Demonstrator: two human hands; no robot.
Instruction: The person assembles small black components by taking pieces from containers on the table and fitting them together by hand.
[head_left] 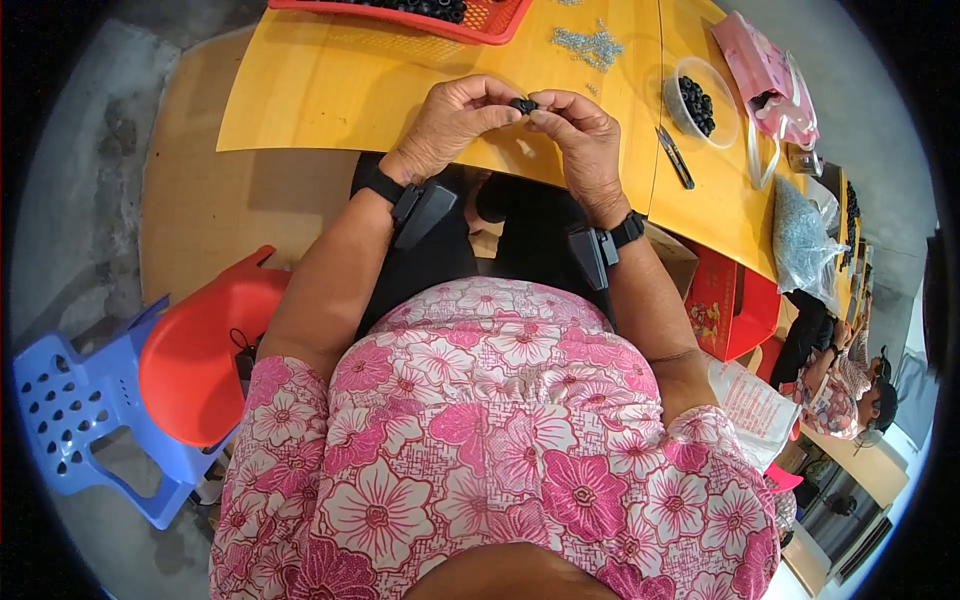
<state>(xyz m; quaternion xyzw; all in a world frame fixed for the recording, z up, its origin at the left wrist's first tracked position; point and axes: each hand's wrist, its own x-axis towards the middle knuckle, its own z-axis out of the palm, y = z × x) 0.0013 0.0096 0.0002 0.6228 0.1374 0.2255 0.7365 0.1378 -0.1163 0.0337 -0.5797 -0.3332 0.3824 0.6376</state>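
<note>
Over the near edge of the yellow table (pixel 330 100), both my hands meet at a small round black part (pixel 523 105). My left hand (pixel 450 122) pinches it between thumb and fingertips from the left. From the right, my right hand (pixel 580 140) closes its thumb and index finger on the other side. The fingertips cover much of the part, so its detail is too small to tell. Beyond my hands lies a loose scatter of tiny silvery pieces (pixel 590 46). A clear plastic bowl (pixel 672 104) to the right holds several black parts (pixel 697 105).
A red basket (pixel 490 22) with black parts stands at the far left. Small snips (pixel 676 160), a pink bag (pixel 757 75) and a clear bag of silvery pieces (pixel 803 235) lie rightward. Left are a blue stool (pixel 100 400) and red seat (pixel 200 360). Another person (pixel 850 385) sits right.
</note>
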